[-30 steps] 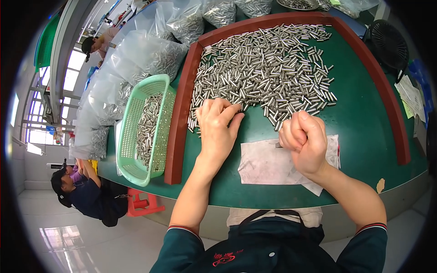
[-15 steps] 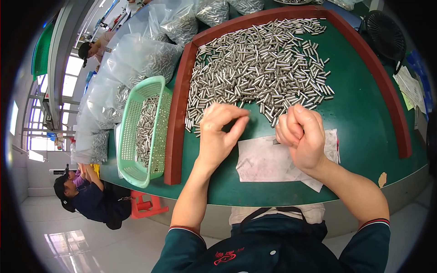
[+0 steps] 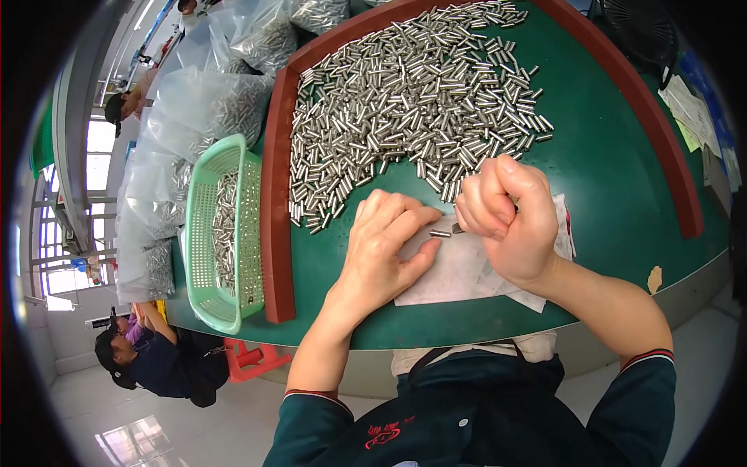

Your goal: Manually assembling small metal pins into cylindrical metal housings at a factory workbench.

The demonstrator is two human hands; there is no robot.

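Observation:
My left hand [image 3: 385, 253] hovers at the left edge of a stained white sheet [image 3: 459, 276], thumb and forefinger apart. A single short metal pin [image 3: 440, 233] sits in the gap between those fingertips, apparently not gripped. My right hand [image 3: 510, 222] is curled into a fist over the sheet's right part. From its lower left side pokes a small dark tip [image 3: 457, 229]; the rest is hidden in the fingers. Beyond both hands spreads a big heap of shiny metal pins [image 3: 412, 101] on the green tabletop [image 3: 591, 210].
A dark red rail [image 3: 278, 194] frames the heap. Left of it stands a pale green plastic basket [image 3: 250, 233] with pins inside. Clear bags [image 3: 210, 101] of pins line the far left. A black fan [image 3: 638, 31] and papers [image 3: 692, 117] stand at right. Two co-workers are at left.
My left hand has come from the heap's near edge to the sheet, and a pin now shows at its fingertips. The right hand stays closed. The whole view has shifted slightly.

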